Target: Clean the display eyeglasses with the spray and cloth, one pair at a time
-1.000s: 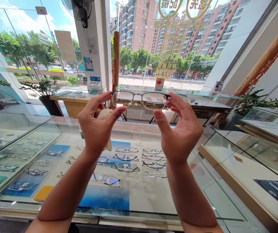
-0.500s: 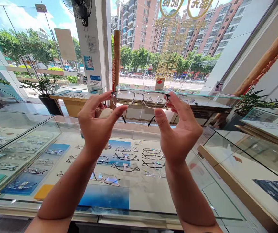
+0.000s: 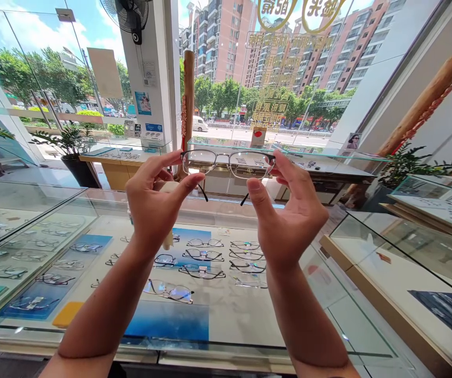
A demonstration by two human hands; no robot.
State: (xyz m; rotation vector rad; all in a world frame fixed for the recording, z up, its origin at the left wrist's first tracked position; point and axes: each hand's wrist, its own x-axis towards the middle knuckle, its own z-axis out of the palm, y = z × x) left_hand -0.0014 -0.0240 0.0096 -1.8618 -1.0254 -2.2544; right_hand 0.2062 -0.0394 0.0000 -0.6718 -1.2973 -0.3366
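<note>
Shop window (image 3: 312,79) fills the view from 10 to 2 o'clock, with tower blocks and trees behind it. A wall fan (image 3: 129,16) hangs at 11 o'clock. Glass display counter (image 3: 245,315) spans the lower half from 8 to 4 o'clock. Displayed frames (image 3: 202,256) lie in rows under its top.

Both forearms rise from 6 o'clock. Left hand (image 3: 153,205) stands at 9 o'clock of the centre and right hand (image 3: 293,220) at 3 o'clock, palms turned toward the camera.

Spectacles (image 3: 228,163) are held level in the air just above centre, over the counter and clear of it. The left thumb and forefinger are pinched on the 9 o'clock end of the frame, the right thumb and forefinger on the 3 o'clock end. The temples hang toward 6 o'clock. A pale wad (image 3: 170,186) sits tucked in the left palm; what it is cannot be told.
</note>
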